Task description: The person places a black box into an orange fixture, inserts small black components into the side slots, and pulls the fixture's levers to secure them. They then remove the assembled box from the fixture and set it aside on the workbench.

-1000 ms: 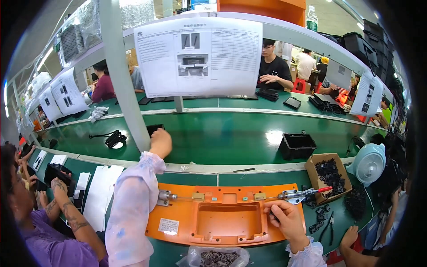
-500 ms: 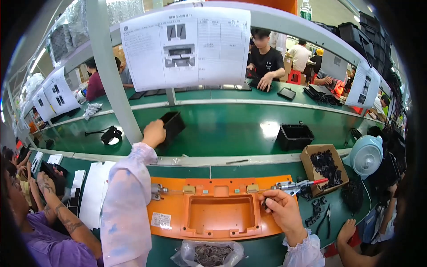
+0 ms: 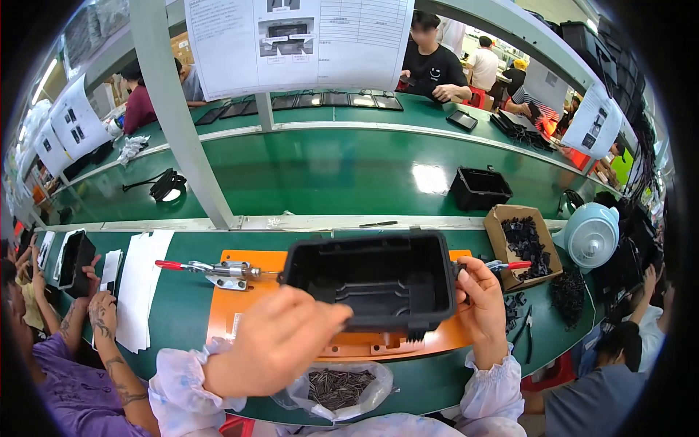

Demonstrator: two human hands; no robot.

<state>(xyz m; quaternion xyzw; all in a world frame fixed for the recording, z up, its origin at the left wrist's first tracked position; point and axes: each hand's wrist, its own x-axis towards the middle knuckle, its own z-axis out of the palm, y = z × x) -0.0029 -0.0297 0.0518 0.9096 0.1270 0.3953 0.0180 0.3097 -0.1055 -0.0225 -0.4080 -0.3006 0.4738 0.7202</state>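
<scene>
A black plastic box (image 3: 368, 320), its open side facing me, is above the orange fixture (image 3: 229, 302). My left hand (image 3: 280, 342), slightly blurred, is closed at the box's front left edge, its fingertips over the wall. At the box's right side my right hand (image 3: 482, 298) pinches a small black plastic part (image 3: 459, 269), mostly hidden by the fingers. The box covers most of the fixture's recess. A toggle clamp (image 3: 229, 269) with a red handle shows on the fixture's left, and another red handle (image 3: 518, 265) on its right.
In front lies a clear bag of small dark pins (image 3: 338, 390). To the right are a cardboard box of black parts (image 3: 528, 240), pliers (image 3: 529, 331) and a light-blue fan (image 3: 591, 237). Another black box (image 3: 480, 188) stands beyond the rail. A co-worker's tattooed arms (image 3: 109, 335) are at left.
My left hand has brought the black box from beyond the rail, toward me and over the fixture. My right hand has risen to the box's right side. The view has tilted downward.
</scene>
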